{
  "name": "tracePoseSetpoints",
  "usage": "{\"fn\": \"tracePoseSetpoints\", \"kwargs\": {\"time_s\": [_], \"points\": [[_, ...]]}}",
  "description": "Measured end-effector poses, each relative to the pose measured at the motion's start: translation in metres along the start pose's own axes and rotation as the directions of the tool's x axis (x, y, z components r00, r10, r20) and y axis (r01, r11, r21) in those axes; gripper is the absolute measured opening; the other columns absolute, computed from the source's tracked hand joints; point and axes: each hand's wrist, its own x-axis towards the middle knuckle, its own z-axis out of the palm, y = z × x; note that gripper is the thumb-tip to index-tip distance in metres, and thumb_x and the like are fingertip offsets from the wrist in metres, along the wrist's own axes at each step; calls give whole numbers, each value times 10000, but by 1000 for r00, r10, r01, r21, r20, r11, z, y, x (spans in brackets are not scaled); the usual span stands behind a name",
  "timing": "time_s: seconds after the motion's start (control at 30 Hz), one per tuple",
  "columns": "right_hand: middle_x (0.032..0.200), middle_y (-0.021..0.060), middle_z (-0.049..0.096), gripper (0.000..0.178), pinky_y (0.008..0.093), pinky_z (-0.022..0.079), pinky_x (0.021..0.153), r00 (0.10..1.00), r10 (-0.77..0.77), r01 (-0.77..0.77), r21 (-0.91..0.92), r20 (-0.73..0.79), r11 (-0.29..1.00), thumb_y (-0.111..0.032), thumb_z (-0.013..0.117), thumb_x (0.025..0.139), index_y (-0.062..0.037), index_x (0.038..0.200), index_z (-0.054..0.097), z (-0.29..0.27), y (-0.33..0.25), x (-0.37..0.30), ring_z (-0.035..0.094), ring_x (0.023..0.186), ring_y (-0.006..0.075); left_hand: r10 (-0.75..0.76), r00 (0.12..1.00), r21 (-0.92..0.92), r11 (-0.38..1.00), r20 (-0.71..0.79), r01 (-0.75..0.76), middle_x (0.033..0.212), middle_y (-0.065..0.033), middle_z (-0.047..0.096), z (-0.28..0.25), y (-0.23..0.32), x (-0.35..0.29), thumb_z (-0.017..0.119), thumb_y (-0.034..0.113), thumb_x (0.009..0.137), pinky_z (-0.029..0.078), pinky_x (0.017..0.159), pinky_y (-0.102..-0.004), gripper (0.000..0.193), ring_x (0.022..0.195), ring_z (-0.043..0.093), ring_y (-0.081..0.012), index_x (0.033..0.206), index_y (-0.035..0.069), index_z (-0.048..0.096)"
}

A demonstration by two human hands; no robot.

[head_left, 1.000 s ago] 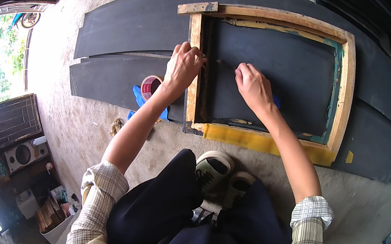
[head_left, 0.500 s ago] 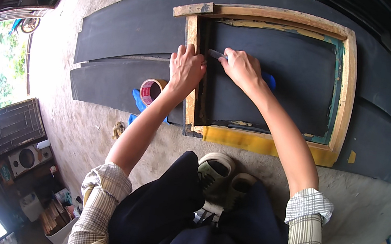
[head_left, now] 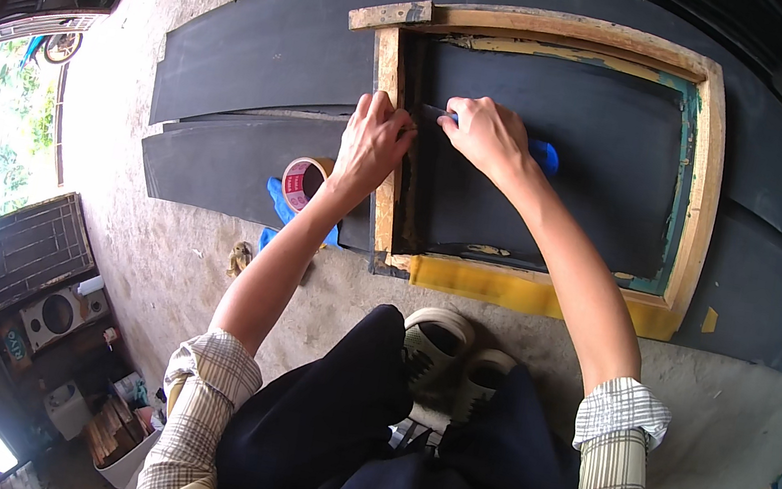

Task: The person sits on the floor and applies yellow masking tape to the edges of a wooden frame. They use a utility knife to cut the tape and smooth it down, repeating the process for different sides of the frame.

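A wooden frame (head_left: 701, 200) lies around a dark panel (head_left: 584, 101), its wood bare and chipped in places. My left hand (head_left: 370, 145) is at the frame's left bar, thumb and fingers pinched together at the inner edge; what they pinch is hidden. Just right of it, my right hand (head_left: 489, 140) is closed round a blue-handled tool (head_left: 545, 156). The tool's grey blade points left toward the bar, and its blue end sticks out behind the hand. A wide yellow strip (head_left: 506, 288) runs along the frame's near side.
Left of the frame, a tape roll (head_left: 302, 183) rests beside a blue cloth-like thing (head_left: 278, 199). Long dark sheets (head_left: 253, 82) lie beneath everything on the concrete floor (head_left: 159, 240). My shoes (head_left: 437, 343) stand close to the near edge. Boxes and clutter line the lower left.
The whole view has shifted slightly. The tool's blade looks darker and shows less than before, and more of its blue end is visible. Both hands stay at nearly the same places.
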Motion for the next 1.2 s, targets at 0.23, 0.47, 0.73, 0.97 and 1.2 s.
{"fn": "tracePoseSetpoints", "kwargs": {"time_s": [0.23,0.47,0.73,0.97,1.2], "points": [[720,180,640,200,417,527,635,997,-68,68,1,48,998,-229,602,786,-35,781,650,-6,0,8,643,708,336,29,997,-18,999,-69,-31,856,-136,438,9,-4,-7,658,127,756,415,748,-416,156,836,441,-303,857,33,585],[788,177,654,207,408,530,691,987,11,-16,31,159,999,-244,618,768,-51,816,678,-5,-2,8,647,763,333,34,996,-52,998,-81,-38,857,-141,427,13,-7,-8,643,113,766,400,766,-419,155,822,427,-308,870,25,569],[823,167,659,232,399,514,754,959,32,-43,33,282,999,-257,599,792,-58,879,680,-18,0,-6,639,811,333,79,990,-77,993,-112,-88,870,-159,437,7,-7,-9,607,64,769,398,773,-431,123,848,437,-331,871,18,556],[620,187,572,277,390,449,589,965,130,-164,136,227,977,-300,584,850,-25,867,623,-28,15,-33,582,586,320,-102,982,-380,924,-159,34,876,-157,473,2,-8,-31,593,55,794,383,807,-397,116,870,456,-320,874,2,528],[718,177,613,301,420,461,634,935,206,-240,87,289,967,-309,509,894,-28,991,553,-28,13,-45,614,700,344,-552,826,-899,300,109,319,734,-61,508,-8,-24,-67,362,221,978,463,725,-271,237,697,551,-157,872,26,444]]}}
